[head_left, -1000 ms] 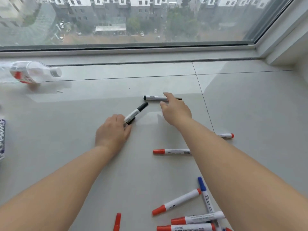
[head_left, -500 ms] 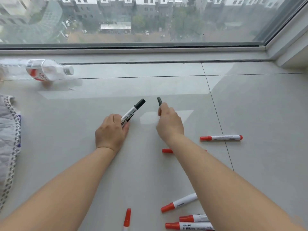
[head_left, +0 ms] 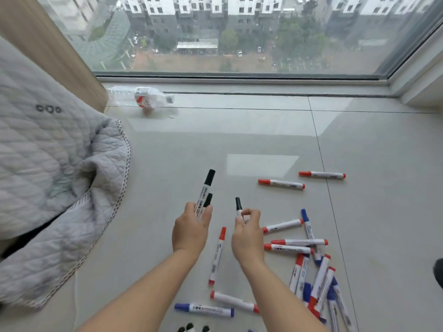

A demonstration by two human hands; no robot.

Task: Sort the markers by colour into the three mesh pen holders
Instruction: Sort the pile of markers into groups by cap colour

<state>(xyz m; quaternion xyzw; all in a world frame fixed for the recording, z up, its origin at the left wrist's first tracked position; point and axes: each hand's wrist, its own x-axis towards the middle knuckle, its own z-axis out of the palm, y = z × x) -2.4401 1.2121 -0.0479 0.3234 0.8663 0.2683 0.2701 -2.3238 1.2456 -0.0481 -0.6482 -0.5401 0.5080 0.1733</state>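
My left hand [head_left: 191, 230] is raised over the tiled sill and grips two black-capped markers [head_left: 205, 188], caps pointing away from me. My right hand [head_left: 247, 232] pinches one more black marker [head_left: 238, 205] upright between its fingertips. Two red markers [head_left: 281, 184] lie side by side further out on the right. A single red marker [head_left: 217, 255] lies between my forearms. Several red and blue markers [head_left: 311, 271] are heaped at the lower right, and a blue marker [head_left: 203, 309] lies near the bottom. No mesh pen holder is in view.
A grey quilted blanket [head_left: 48, 178] covers the left side. A clear plastic bottle [head_left: 143, 99] lies on its side by the window frame. Black caps [head_left: 190, 328] peek in at the bottom edge. A dark object [head_left: 439, 271] shows at the right edge.
Both hands have pulled back toward me and lifted, each keeping its black markers. The view has tilted down and left, bringing the blanket and the marker heap into sight.
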